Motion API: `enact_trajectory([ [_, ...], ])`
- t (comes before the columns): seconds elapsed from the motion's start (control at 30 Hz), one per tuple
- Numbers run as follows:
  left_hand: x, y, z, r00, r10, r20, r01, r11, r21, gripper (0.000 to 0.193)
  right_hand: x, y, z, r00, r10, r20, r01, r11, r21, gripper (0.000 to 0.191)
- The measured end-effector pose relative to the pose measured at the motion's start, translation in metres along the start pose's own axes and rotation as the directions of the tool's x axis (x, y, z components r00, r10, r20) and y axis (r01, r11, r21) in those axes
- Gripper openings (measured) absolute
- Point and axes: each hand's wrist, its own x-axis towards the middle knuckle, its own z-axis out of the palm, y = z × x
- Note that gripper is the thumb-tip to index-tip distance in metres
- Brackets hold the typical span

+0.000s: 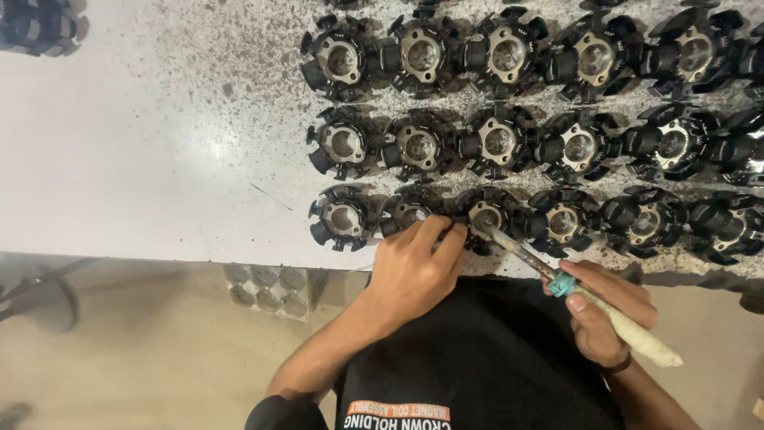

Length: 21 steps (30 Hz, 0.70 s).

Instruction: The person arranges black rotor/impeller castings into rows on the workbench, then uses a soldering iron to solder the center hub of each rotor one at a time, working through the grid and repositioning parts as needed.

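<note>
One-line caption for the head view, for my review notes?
Left hand steadies a black round part on the white table while the right hand touches a soldering iron to it.

Only label-like thing in view: a printed patch [398, 414] on my black shirt [493, 358], bottom edge of frame, just left of centre. Rectangular orange band with pale lettering, and a line of white lettering directly beneath it on the black cloth; reads upside down from my view and is partly cut off by the frame edge. It sits just right of my left forearm [318, 350], well below the table edge. No packages, no boxes, no signs, no screens anywhere on the white speckled table [143, 135] or on the floor [119, 358] below it.
</note>
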Motion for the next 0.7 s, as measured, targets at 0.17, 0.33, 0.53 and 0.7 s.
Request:
enact_trajectory([
  [0.17, 0.001, 0.004, -0.001, 1.000, -0.016, 0.020, 0.017, 1.000, -0.010, 0.025, -0.001, 0.004, 0.001, 0.999, -0.037, 0.026, 0.038, 0.999, -0.031, 0.040],
  [0.33, 0.008, 0.007, 0.000, 0.991, -0.037, 0.127, 0.032, 0.999, 0.041, 0.023, -0.001, 0.013, 0.003, 0.996, 0.086, 0.008, -0.085, 0.963, 0.257, 0.038],
  [0.53, 0.003, 0.003, -0.009, 0.992, -0.035, 0.117, 0.036, 0.999, -0.004, 0.033, -0.005, 0.013, 0.004, 0.991, 0.133, 0.004, -0.128, 0.945, 0.300, 0.039],
  [0.7, 0.003, -0.001, -0.009, 0.995, -0.023, 0.098, 0.030, 0.998, -0.063, 0.036, -0.005, 0.009, 0.007, 0.999, 0.043, 0.002, -0.042, 0.986, 0.161, 0.038],
])
